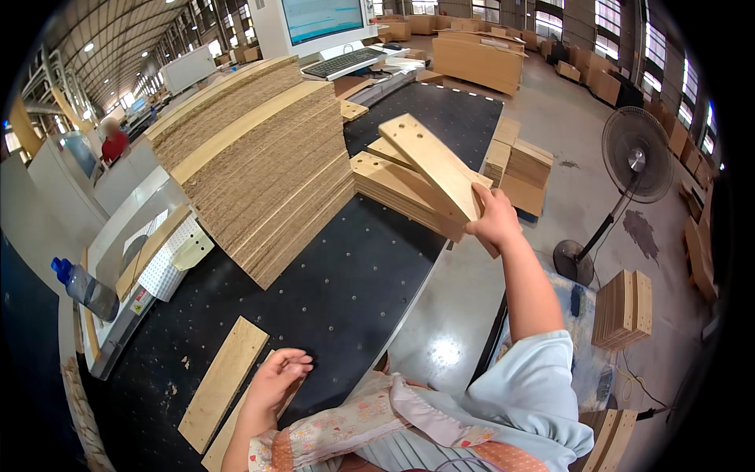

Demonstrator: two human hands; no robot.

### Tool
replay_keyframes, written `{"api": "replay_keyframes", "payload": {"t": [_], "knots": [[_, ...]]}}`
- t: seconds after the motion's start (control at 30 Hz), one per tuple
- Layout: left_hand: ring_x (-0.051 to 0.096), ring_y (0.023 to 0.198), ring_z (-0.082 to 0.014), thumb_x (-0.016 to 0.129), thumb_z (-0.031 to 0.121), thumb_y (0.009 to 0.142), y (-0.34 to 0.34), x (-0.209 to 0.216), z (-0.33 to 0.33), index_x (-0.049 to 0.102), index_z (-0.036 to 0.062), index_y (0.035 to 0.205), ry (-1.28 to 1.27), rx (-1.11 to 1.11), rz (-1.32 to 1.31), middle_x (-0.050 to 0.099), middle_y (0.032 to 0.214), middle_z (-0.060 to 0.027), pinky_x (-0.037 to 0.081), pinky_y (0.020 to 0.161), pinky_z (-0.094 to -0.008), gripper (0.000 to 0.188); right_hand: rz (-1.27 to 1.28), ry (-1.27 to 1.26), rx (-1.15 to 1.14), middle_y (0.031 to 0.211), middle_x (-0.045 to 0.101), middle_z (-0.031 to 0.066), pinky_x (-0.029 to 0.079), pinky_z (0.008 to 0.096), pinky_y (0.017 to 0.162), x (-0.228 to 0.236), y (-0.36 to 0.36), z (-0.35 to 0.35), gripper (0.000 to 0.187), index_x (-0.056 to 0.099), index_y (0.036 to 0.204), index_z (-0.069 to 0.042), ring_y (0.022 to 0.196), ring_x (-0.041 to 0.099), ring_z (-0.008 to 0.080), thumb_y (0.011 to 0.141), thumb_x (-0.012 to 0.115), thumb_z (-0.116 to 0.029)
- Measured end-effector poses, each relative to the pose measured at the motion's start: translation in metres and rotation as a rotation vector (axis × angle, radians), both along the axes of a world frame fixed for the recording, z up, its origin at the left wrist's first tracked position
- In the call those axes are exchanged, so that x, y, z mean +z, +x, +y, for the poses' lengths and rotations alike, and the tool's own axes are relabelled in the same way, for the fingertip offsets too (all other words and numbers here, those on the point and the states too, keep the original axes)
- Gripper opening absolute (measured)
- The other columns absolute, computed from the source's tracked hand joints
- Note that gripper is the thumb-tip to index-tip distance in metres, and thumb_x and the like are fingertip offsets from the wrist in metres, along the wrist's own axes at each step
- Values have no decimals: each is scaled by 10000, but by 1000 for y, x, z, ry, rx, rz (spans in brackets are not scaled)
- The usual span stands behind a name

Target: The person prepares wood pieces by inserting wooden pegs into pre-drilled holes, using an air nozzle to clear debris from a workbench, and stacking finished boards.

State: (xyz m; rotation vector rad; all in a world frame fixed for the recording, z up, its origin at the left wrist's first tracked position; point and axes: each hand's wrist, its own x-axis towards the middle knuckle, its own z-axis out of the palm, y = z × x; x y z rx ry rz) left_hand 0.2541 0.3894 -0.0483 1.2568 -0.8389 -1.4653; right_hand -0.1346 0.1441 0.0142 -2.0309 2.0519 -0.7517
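Observation:
My right hand grips the near end of a pale wooden board with drilled holes at its far end. That board is tilted above a low stack of similar boards at the table's right edge. My left hand is over the near part of the black table, its fingers half bent and apart, with nothing visible in them. Under and beside it lies a narrow board, partly hidden by the hand and forearm. Another plain board lies to its left.
A tall stack of wide boards stands on the table's left. Beyond it are a monitor and a keyboard. A blue-capped bottle stands at far left. On the right are a floor fan and stacked boards.

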Motion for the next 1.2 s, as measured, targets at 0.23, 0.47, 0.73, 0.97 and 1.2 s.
{"api": "replay_keyframes", "payload": {"t": [0.23,0.47,0.73,0.97,1.2], "knots": [[615,867,-201,526,21,860,14,-3,39,537,1,1053,-77,278,44,621,967,-123,500,778,-301,195,121,131,115,1130,534,171,402,414,928,-5,35,-72,784,478,1266,-216,1087,505,328,523,719,-285],[618,861,-211,513,18,861,20,-14,75,520,-12,1061,-93,426,13,617,969,-145,513,785,-322,202,145,194,188,1151,525,174,401,414,936,-23,39,-102,826,463,1278,-214,1102,491,338,499,729,-289],[609,868,-208,536,68,875,20,-13,90,513,-6,1078,-116,430,-47,609,994,-135,495,793,-323,216,173,200,228,1168,508,193,394,406,949,-28,40,-111,871,431,1308,-194,1120,468,353,497,731,-297],[563,865,-140,580,50,831,30,-13,104,522,5,1083,-169,498,-230,594,943,-61,447,795,-268,262,489,-79,209,1294,431,236,355,395,1002,-15,56,-82,891,349,1353,-145,1208,401,390,585,769,-312],[517,991,-312,653,64,709,62,3,178,536,21,1074,76,759,-1522,554,1055,-131,415,861,-368,385,-84,84,1184,1181,543,197,422,387,923,-53,177,51,620,484,1237,-29,1065,522,340,687,710,-203]]}}
